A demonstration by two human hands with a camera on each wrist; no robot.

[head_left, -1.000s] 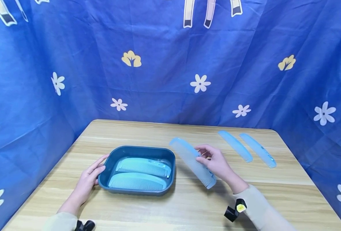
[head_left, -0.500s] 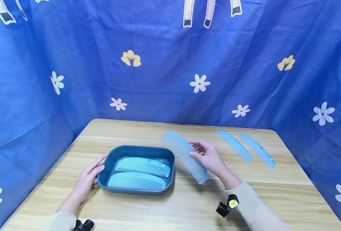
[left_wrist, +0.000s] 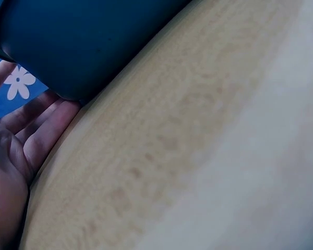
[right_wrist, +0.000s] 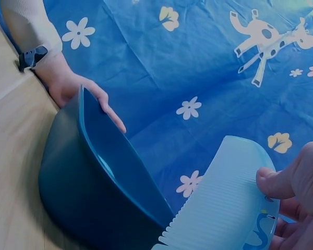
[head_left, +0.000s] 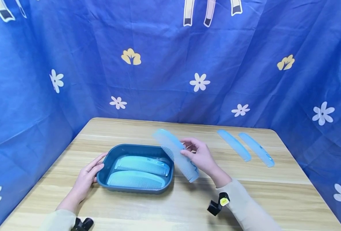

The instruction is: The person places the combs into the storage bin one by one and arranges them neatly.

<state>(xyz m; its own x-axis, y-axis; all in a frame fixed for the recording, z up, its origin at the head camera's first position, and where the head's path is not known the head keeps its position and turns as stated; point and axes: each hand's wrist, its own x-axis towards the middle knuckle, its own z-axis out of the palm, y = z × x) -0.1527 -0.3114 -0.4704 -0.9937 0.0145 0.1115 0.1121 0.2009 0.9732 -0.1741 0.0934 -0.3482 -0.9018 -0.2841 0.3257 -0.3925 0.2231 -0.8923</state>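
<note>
My right hand pinches a translucent light-blue comb by its spine, thumb on one face and fingers behind. The comb tilts, its upper end overlapping the right rim of the dark blue basin in the head view. In the right wrist view the comb's teeth face the basin, and a blue swan print shows near the thumb. Two more combs lie side by side inside the basin. My left hand rests against the basin's left end, its fairly straight fingers touching the outer wall.
Toward the back right of the wooden table, one comb lies beside another printed comb. A blue patterned cloth hangs behind and along both sides. Black wrist cameras sit on both sleeves.
My right hand has carried the comb leftward, from the table right of the basin to its right rim. The left hand and the basin stay in place.
</note>
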